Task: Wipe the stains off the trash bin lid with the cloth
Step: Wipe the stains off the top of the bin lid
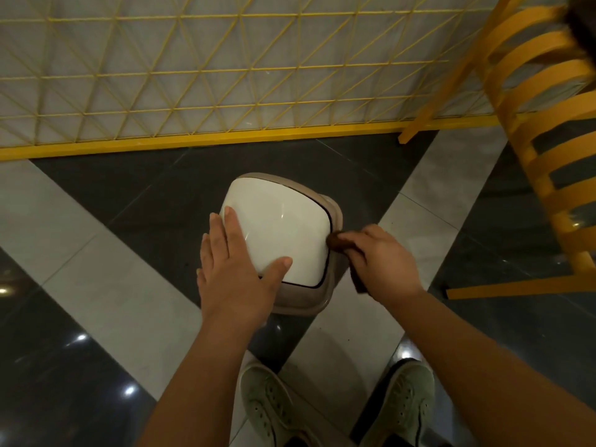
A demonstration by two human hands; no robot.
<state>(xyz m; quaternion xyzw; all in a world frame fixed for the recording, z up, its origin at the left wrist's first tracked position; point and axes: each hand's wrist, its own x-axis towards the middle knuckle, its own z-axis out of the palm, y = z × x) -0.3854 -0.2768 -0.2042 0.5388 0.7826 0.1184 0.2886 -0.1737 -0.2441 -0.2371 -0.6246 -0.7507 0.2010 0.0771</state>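
On the far left I see the yellow wire partition [193,75] running across the back, with the tiled floor [96,285] of dark and pale slabs spreading toward me. My left hand [232,269] lies flat and spread on the near-left part of the trash bin lid [280,230], fingers pointing far, thumb out to the right across the white dome; it grasps nothing, only presses down. The lid sits on the beige rim of the trash bin [309,304], which stands on the floor in the middle of the view, just ahead of my green shoes [271,411]. Further right, my right hand [380,259] is clenched around the dark brown cloth [342,243], and the bunched end of the cloth touches the lid's right edge where white meets the dark seam. At the far right stands a yellow slatted chair [541,156].
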